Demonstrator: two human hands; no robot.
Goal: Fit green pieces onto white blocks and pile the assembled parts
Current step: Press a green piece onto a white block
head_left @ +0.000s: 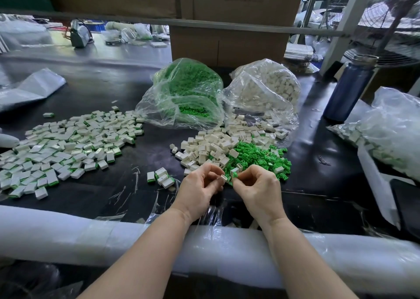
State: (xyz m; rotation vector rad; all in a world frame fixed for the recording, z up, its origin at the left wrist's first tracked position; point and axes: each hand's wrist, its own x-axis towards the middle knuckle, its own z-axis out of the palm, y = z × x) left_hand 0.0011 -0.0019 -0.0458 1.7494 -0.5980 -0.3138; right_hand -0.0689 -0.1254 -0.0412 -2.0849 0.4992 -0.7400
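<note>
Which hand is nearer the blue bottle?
Right. The right hand, pinching a green piece, sits below-left of the blue bottle; the left hand is farther left.

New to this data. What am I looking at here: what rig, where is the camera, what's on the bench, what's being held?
There is no machine here: a person works with two bare hands. The single picture comes from a wide-angle camera worn on the head, looking forward and down, so the arms enter from the bottom.

The left hand pinches a white block. The right hand pinches a green piece, right beside the block, not yet fitted.

On the dark bench lie a loose heap of white blocks and a heap of green pieces just beyond the hands. To the left spreads the pile of assembled parts, white with green edges. Behind stand a clear bag of green pieces and a clear bag of white blocks. A blue bottle stands to the right.
</note>
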